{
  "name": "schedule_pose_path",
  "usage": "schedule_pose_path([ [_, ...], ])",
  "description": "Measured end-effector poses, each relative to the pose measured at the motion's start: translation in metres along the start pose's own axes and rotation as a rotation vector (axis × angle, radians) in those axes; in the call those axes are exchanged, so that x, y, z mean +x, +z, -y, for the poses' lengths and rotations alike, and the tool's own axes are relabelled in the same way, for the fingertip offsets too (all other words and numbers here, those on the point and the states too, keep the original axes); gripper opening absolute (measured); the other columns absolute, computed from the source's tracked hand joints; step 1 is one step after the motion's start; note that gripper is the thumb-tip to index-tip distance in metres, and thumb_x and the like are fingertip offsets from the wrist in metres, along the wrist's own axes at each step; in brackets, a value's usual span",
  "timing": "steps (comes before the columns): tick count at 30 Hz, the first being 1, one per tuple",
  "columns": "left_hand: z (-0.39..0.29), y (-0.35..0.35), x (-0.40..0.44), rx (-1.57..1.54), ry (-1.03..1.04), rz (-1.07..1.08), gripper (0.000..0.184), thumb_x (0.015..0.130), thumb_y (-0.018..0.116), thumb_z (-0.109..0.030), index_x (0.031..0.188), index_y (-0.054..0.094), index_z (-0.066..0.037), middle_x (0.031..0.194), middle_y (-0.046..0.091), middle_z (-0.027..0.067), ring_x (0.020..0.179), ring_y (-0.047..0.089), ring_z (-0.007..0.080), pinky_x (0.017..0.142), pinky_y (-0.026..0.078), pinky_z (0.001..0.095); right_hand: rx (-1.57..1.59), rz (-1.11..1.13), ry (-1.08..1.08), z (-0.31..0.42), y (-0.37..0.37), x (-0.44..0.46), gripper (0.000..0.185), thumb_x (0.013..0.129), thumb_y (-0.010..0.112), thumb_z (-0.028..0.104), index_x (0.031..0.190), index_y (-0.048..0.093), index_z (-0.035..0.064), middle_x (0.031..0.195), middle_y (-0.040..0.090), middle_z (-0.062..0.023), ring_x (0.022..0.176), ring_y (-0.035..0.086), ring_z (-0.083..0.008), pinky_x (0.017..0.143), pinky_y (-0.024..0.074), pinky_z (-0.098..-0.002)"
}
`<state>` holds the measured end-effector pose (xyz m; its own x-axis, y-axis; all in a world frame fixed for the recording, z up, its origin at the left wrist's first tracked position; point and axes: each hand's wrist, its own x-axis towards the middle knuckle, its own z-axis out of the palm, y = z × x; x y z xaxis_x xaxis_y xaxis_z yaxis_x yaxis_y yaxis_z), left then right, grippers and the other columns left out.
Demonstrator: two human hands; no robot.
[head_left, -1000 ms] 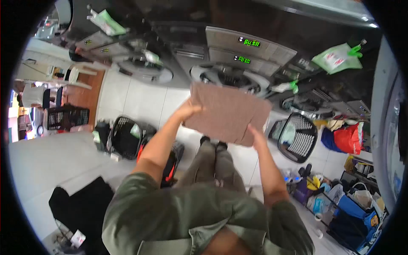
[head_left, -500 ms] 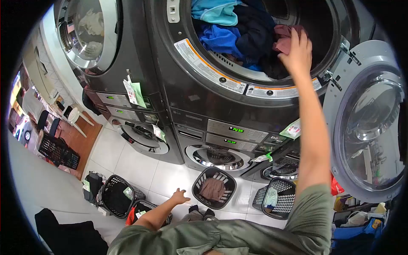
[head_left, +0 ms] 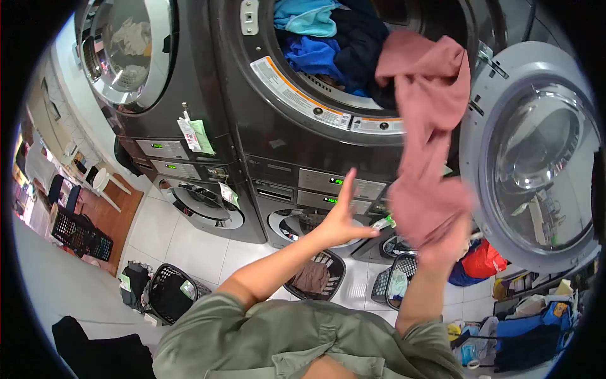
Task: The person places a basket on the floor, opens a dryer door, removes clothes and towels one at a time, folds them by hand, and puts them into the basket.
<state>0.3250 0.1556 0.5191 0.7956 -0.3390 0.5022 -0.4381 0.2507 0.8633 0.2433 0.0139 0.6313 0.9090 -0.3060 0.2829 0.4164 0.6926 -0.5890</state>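
A long pink garment point(head_left: 429, 132) hangs stretched between the dryer drum point(head_left: 435, 16) and my right hand point(head_left: 445, 243), which grips its lower end and is blurred by motion. Its upper part lies over the drum's rim. My left hand point(head_left: 344, 218) is raised to the left of the garment, touching nothing, with thumb and fingers spread. Inside the drum are a light blue cloth point(head_left: 309, 18), a bright blue cloth point(head_left: 312, 55) and dark clothes point(head_left: 360, 47). Whether the pink piece is a shirt or trousers I cannot tell.
The round dryer door point(head_left: 536, 151) stands open at the right. Below, a black basket point(head_left: 338, 278) holds brownish cloth; another basket point(head_left: 382, 287) is beside it. Further left on the floor is a basket of dark clothes point(head_left: 170, 294). A second stacked machine point(head_left: 189, 69) stands at left.
My right hand has drawn the pink garment out of the drum, down toward my body. My left hand has risen from low over the floor to in front of the machine.
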Motion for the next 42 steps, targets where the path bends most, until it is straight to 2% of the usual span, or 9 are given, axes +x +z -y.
schedule_pose_path([
  [4, 0.02, 0.024, 0.057, 0.272, 0.268, -0.083, 0.075, 0.071, 0.065, -0.02, 0.131, 0.024, -0.004, 0.133, 0.029, 0.0194, 0.117, 0.035, 0.0357, 0.093, 0.032, 0.0421, -0.087, 0.075, 0.494, -0.02, -0.054, -0.085, 0.039, 0.087, 0.042, 0.032, 0.116, 0.044, 0.0056, 0.114, 0.05, -0.0107, 0.103, 0.05, -0.0225, 0.085, 0.0417, -0.0402],
  [10, 0.003, 0.016, 0.025, 0.167, 0.393, 0.296, 0.043, 0.067, 0.059, -0.009, 0.108, 0.052, -0.001, 0.105, 0.055, 0.0136, 0.096, 0.052, 0.0249, 0.082, 0.041, 0.0348, -0.358, -0.339, 0.109, 0.072, -0.115, -0.086, 0.038, 0.086, 0.044, 0.035, 0.108, 0.052, 0.0054, 0.114, 0.05, -0.0183, 0.107, 0.047, -0.0257, 0.087, 0.0369, -0.0453],
  [12, 0.077, -0.001, 0.012, 0.356, -0.584, 0.746, 0.043, 0.066, 0.058, -0.005, 0.108, 0.054, -0.002, 0.093, 0.06, 0.0065, 0.084, 0.056, 0.0166, 0.076, 0.046, 0.0284, -0.398, -0.374, 0.01, 0.086, -0.101, -0.064, 0.038, 0.085, 0.044, 0.037, 0.105, 0.054, 0.0054, 0.114, 0.05, -0.0208, 0.108, 0.046, -0.0268, 0.088, 0.0353, -0.047],
  [14, 0.095, -0.019, 0.012, 0.332, -0.63, 0.927, 0.044, 0.074, 0.059, -0.013, 0.116, 0.048, -0.002, 0.109, 0.054, 0.0081, 0.102, 0.049, 0.0155, 0.087, 0.039, 0.0285, -0.451, -0.241, 0.025, 0.071, -0.071, -0.041, 0.032, 0.084, 0.045, 0.03, 0.1, 0.055, 0.004, 0.107, 0.052, -0.0192, 0.101, 0.049, -0.0251, 0.084, 0.0376, -0.0434],
  [18, 0.02, 0.023, -0.026, -0.469, -0.427, 0.4, 0.038, 0.083, 0.054, -0.02, 0.115, 0.048, -0.001, 0.108, 0.053, 0.0062, 0.101, 0.047, 0.0118, 0.089, 0.036, 0.027, -0.652, -0.007, 0.152, 0.004, -0.039, -0.002, 0.013, 0.08, 0.045, 0.004, 0.089, 0.053, 0.0003, 0.084, 0.059, -0.0081, 0.075, 0.057, -0.0147, 0.069, 0.0457, -0.0273],
  [24, 0.032, 0.028, -0.059, -0.015, -0.198, 0.037, 0.025, 0.071, 0.056, -0.013, 0.094, 0.057, -0.002, 0.084, 0.06, 0.0049, 0.077, 0.055, 0.0116, 0.07, 0.043, 0.0249, -0.537, 0.049, 0.285, -0.011, -0.022, -0.003, 0.014, 0.082, 0.049, 0.009, 0.093, 0.055, 0.0039, 0.086, 0.059, -0.0024, 0.076, 0.055, -0.0093, 0.072, 0.0429, -0.0229],
  [33, 0.174, -0.005, -0.174, 0.902, -0.579, 1.0, 0.056, 0.057, 0.068, -0.044, 0.104, 0.054, -0.016, 0.093, 0.061, 0.0092, 0.094, 0.056, 0.0265, 0.081, 0.042, 0.0379, -0.058, 0.338, 0.111, 0.124, -0.048, -0.009, 0.031, 0.086, 0.046, 0.021, 0.107, 0.052, -0.0006, 0.109, 0.055, -0.0124, 0.099, 0.053, -0.0252, 0.089, 0.041, -0.0378],
  [35, 0.199, 0.005, -0.188, 0.629, -0.626, 0.438, 0.075, 0.059, 0.065, -0.055, 0.12, 0.044, -0.018, 0.117, 0.05, 0.0103, 0.113, 0.044, 0.0258, 0.092, 0.035, 0.0416, -0.134, 0.388, 0.021, 0.148, -0.043, -0.022, 0.033, 0.086, 0.046, 0.021, 0.109, 0.05, -0.0011, 0.111, 0.054, -0.0144, 0.101, 0.052, -0.0275, 0.089, 0.0404, -0.0385],
  [42, 0.182, 0.048, -0.113, -1.131, -1.238, 0.354, 0.09, 0.064, 0.051, -0.07, 0.128, 0.033, -0.01, 0.113, 0.051, 0.0108, 0.109, 0.046, 0.023, 0.092, 0.034, 0.0456, -0.468, 0.395, -0.027, 0.154, -0.018, -0.093, 0.031, 0.085, 0.048, 0.022, 0.106, 0.05, -0.0005, 0.103, 0.055, -0.0108, 0.094, 0.053, -0.0216, 0.083, 0.0414, -0.0331],
])
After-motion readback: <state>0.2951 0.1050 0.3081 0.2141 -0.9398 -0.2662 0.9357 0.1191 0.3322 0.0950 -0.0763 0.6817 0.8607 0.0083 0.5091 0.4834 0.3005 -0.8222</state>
